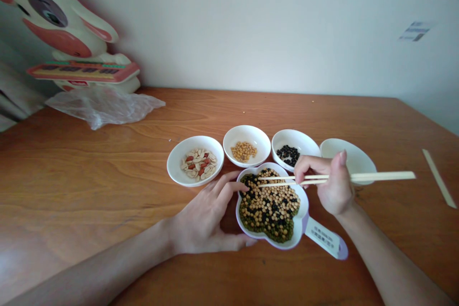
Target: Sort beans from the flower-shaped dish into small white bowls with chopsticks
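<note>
A white flower-shaped bowl (303, 210) full of mixed yellow, black and green beans sits near the table's front. My left hand (204, 217) rests on the table with fingers spread, touching the bowl's left rim. My right hand (332, 181) is closed on a pair of wooden chopsticks (380, 176); their tips hover over the mixed beans. Behind the bowl stand several small white dishes: one with peanuts (195, 160), one with yellow beans (246, 146), one with black beans (294, 149), and one (353, 155) behind my right hand whose contents are hidden.
A paper chopstick sleeve (439, 178) lies at the right on the wooden table (89, 177). A crumpled clear plastic bag (103, 105) and a large cartoon figure (68, 33) stand at the back left. A white wall runs behind.
</note>
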{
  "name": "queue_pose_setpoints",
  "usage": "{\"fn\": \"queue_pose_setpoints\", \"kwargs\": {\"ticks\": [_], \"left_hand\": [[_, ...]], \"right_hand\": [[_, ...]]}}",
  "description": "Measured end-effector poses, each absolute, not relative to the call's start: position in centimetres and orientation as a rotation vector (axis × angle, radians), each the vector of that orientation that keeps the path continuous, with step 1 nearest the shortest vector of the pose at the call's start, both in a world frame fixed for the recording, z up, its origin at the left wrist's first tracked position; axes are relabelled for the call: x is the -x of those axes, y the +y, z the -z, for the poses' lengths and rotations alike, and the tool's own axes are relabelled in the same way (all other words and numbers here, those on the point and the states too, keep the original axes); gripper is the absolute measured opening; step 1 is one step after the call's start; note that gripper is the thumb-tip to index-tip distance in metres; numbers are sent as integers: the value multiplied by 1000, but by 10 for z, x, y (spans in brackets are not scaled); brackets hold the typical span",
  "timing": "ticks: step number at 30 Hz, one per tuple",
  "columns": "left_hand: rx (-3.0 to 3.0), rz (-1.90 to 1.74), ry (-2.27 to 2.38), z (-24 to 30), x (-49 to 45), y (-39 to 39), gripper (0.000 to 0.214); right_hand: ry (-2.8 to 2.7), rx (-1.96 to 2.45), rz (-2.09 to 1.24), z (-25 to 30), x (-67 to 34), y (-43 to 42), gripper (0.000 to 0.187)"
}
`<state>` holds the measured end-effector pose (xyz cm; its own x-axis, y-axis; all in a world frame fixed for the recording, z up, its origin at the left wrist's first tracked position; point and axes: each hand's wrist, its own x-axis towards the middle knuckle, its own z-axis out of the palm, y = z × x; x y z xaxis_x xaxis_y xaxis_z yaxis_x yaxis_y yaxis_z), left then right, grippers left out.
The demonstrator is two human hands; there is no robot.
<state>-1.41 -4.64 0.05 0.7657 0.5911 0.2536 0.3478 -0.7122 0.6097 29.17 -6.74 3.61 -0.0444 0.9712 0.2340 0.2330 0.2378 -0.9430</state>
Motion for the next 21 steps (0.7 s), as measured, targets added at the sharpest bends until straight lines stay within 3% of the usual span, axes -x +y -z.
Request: {"fn": "queue_pose_setpoints", "kwargs": {"ticks": [21], "left_hand": [[-2441,-617,700,2,14,-47,85]], "right_hand": [[-1559,1148,-888,-29,-296,-68,89]]}}
